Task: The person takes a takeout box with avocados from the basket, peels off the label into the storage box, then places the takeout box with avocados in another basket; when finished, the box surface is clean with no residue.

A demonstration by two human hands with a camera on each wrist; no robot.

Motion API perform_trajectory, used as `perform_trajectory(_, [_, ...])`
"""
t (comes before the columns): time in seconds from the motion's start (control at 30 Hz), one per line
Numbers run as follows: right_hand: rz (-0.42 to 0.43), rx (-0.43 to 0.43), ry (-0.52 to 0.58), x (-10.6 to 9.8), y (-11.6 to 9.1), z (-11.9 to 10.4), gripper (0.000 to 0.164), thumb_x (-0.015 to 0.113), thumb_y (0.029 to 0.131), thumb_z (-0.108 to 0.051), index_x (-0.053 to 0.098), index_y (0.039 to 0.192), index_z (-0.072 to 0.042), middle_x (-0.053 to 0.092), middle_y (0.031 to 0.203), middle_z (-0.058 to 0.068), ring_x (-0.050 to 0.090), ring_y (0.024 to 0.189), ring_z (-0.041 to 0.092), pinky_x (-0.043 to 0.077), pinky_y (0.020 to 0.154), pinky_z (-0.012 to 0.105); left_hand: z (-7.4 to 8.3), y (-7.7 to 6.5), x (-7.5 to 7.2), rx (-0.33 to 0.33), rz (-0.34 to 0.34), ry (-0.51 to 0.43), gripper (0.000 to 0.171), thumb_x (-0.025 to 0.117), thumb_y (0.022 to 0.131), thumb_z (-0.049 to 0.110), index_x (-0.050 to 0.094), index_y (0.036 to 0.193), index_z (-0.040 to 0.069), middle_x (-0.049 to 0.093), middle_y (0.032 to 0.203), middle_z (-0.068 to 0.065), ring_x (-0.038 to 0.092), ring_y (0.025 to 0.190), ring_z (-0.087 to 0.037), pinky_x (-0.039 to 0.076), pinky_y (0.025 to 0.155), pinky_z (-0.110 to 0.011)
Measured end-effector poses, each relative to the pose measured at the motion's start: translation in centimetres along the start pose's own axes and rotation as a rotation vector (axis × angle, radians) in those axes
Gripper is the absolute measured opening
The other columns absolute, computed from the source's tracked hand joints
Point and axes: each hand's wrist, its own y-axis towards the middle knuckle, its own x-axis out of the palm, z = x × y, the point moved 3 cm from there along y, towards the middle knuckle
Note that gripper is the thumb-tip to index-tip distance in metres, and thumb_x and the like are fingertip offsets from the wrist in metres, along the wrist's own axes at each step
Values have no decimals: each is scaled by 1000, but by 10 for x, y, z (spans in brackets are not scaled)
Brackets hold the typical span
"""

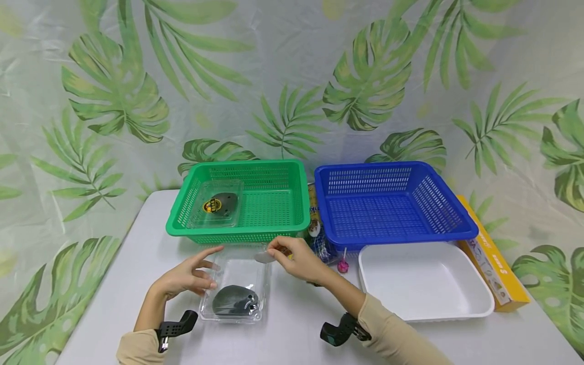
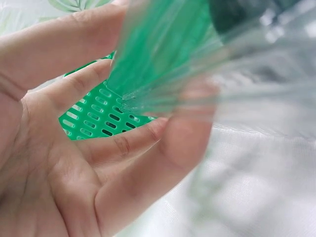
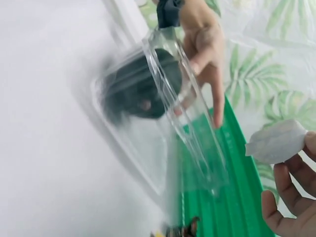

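Observation:
A clear plastic clamshell box (image 1: 240, 274) lies on the table, with a dark grey rounded object (image 1: 234, 300) showing at its near end. My left hand (image 1: 188, 275) is at the box's left side, fingers spread and touching its edge; the left wrist view shows fingers behind the clear plastic. Above the box's far right corner my right hand (image 1: 298, 258) pinches a small round sticker (image 3: 277, 141) between thumb and fingers. The sticker's pale, plain side faces the right wrist camera. A similar clear box (image 1: 214, 203), with a yellow-and-black round label, sits in the green basket (image 1: 274, 237).
Right of the green basket stands a blue basket (image 1: 394, 237), with a white tray (image 1: 424, 284) before it. An orange box (image 1: 497, 268) leans along the right side. Packets (image 1: 321, 246) and a pink lollipop (image 1: 343, 265) lie between the baskets and my right hand.

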Motion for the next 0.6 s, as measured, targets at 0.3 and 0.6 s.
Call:
perform_trajectory(0.3, [37, 52, -122, -52, -52, 16, 12, 55, 95, -8, 66, 95, -3, 66, 87, 4, 60, 73, 17, 54, 66, 25, 0, -1, 0, 7, -5, -10, 90, 72, 81, 5, 14, 149, 4, 33, 129, -42, 61, 88, -25, 57, 64, -41])
perform_trajectory(0.6, [241, 120, -242, -113, -116, 30, 11, 57, 91, 3, 65, 95, -2, 67, 89, 4, 62, 78, 13, 54, 69, 24, 2, -1, 0, -5, 4, -6, 90, 73, 81, 5, 15, 149, 4, 35, 128, -41, 62, 86, -24, 57, 64, -40])
